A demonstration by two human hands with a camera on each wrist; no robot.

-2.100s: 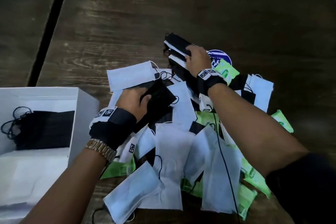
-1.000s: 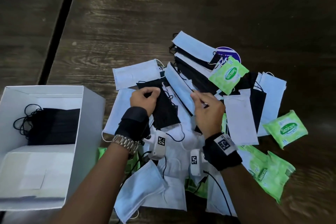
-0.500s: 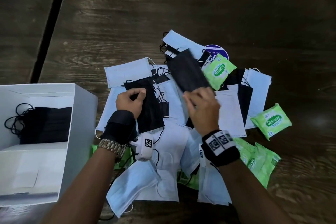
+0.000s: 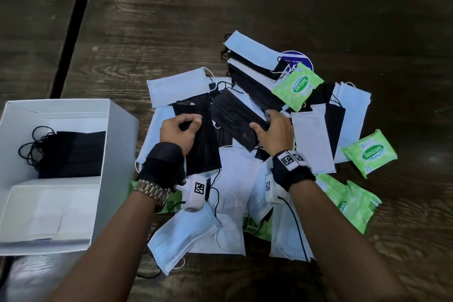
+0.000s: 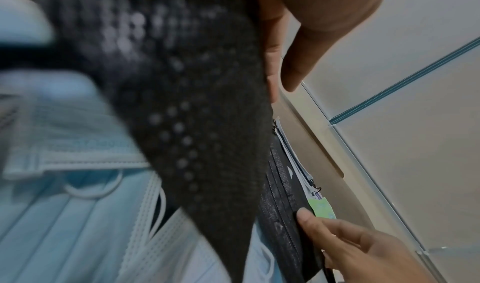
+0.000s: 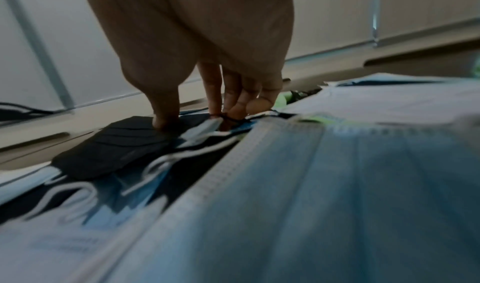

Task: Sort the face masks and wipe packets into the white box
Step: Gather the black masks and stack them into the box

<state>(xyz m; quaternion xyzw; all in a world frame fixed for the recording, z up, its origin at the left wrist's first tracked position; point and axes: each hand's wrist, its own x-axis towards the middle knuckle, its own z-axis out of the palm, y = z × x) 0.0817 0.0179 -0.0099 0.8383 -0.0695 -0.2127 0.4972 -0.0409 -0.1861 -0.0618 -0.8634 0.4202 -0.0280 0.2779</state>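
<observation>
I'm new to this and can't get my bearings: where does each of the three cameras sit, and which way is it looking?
Head: on the person's head, looking down at the wooden table, white box, mask pile; both forearms, left hand and right hand show.
Left wrist: low along the left hand, looking across the pile at its black mask; both hands' fingers show.
Right wrist: low over blue masks, looking along the right hand at its black mask.
Shared: all three show the right hand's black mask.
</observation>
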